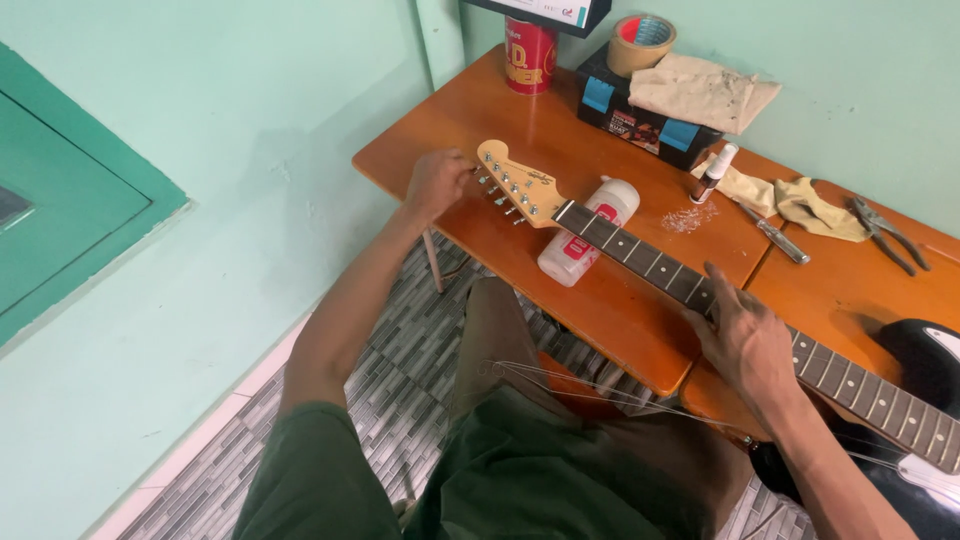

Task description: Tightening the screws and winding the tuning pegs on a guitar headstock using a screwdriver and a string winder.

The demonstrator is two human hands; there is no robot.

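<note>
An electric guitar lies across the wooden table (620,310), its dark fretboard neck (640,255) running from upper left to lower right. My left hand (436,184) pinches a tuning peg on the pale wooden headstock (518,182). Further down, my right hand (742,338) rests over the neck with fingers spread on the frets. The black guitar body (920,380) sits at the lower right. Loose thin strings (600,385) trail over my lap.
A white plastic bottle (588,232) lies under the neck. At the back stand a red can (530,55), a tape roll (640,43) on a black box (645,115), cloths, a small spray bottle (714,172), a screwdriver (775,235) and pliers (885,233).
</note>
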